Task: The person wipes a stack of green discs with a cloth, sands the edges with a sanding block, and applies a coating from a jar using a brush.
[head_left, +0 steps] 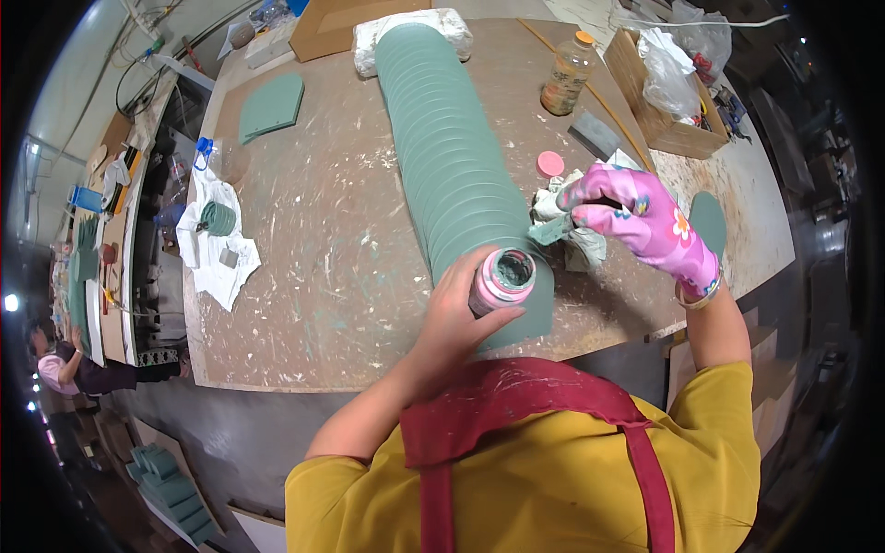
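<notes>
My bare left hand (458, 300) wraps round a small pink jar (501, 285) with dark green paint inside. The jar is uncapped and its mouth faces up. My right hand (636, 219), in a pink flowered glove, is closed in a pinch beside the jar. At its fingertips is a green-stained scrap (550, 229); whether it is cloth or sponge I cannot tell. Crumpled stained white cloth (584, 247) lies under that hand. A long row of overlapping green flat pieces (452, 152) with rounded ends runs away from me, its near end by the jar.
A pink lid (550, 164), a grey block (595, 135), an orange-capped bottle (568, 74) and a thin stick (619, 123) lie right of the row. Farther right stands a cardboard box (682, 136). More green pieces (272, 106) lie left. A person (66, 367) is at far left.
</notes>
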`<state>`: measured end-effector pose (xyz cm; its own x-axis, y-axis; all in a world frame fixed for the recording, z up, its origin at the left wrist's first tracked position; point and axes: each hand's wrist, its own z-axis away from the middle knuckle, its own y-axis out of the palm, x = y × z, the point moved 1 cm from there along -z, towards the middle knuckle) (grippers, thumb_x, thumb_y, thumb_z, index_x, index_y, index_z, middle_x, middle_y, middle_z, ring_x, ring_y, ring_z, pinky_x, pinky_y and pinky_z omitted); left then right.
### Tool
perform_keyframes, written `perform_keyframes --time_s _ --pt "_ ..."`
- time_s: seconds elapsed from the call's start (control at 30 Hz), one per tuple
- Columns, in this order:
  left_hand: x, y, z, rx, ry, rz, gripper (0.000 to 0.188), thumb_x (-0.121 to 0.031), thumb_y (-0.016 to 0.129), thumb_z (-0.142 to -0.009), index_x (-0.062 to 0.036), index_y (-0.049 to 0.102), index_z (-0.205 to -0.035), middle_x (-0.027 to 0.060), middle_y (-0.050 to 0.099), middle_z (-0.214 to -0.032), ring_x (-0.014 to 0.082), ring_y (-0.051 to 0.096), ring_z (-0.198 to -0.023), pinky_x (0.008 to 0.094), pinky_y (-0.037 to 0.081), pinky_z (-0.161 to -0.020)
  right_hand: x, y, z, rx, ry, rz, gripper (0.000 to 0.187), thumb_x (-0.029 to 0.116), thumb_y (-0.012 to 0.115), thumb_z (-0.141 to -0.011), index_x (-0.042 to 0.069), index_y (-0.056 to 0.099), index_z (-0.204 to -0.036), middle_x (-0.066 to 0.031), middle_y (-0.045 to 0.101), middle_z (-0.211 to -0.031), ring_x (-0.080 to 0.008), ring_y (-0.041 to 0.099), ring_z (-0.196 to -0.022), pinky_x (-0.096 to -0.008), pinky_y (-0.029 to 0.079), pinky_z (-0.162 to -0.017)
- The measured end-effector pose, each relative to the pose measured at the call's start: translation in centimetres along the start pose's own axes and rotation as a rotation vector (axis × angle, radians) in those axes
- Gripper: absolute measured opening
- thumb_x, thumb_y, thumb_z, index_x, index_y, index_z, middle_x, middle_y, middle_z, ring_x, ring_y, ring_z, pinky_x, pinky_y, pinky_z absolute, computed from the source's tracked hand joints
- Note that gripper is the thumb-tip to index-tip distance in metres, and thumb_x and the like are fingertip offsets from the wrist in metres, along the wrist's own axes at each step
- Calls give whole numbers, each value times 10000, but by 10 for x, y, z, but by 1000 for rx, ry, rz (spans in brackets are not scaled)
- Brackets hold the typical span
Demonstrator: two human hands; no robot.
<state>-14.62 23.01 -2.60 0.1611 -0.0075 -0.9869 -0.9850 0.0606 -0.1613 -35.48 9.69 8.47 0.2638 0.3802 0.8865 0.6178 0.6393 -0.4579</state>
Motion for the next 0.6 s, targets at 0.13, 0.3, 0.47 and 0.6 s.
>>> perform_keyframes --time_s 0.13,0.3,0.47,0.6 --pt "-21 7 -7 -33 235 -298 674 -159 812 -717 -34 494 -1298 149 570 -1238 305 549 -1155 391 417 -999 13 5 19 81 -41 319 194 177 612 -894 13 634 -995 -150 622 -844 -313 617 -741 -361 484 -680" --pt "-30 23 -16 1 364 -405 668 -204 823 -705 -37 511 -1271 167 571 -1228 362 536 -1139 426 413 -986 31 9 32 71 -98 544 337 160 592 -883 60 559 -1203 -172 589 -1036 -381 607 -835 -406 496 -738" --pt "-20 37 -28 47 184 -187 702 -197 823 -726 -14 479 -1310 169 565 -1243 296 561 -1145 373 425 -984 39 -2 42 -61 -19 158 678 223 689 -815 75 413 -1416 -142 523 -1304 -258 580 -983 -349 495 -783" --pt "-21 49 -39 3 127 5 744 -171 826 -717 -19 445 -1337 165 561 -1239 280 573 -1131 358 435 -981 11 3 58 -187 248 -173 945 269 824 -688 66 334 -1470 -86 494 -1349 -150 521 -973 -254 459 -790"
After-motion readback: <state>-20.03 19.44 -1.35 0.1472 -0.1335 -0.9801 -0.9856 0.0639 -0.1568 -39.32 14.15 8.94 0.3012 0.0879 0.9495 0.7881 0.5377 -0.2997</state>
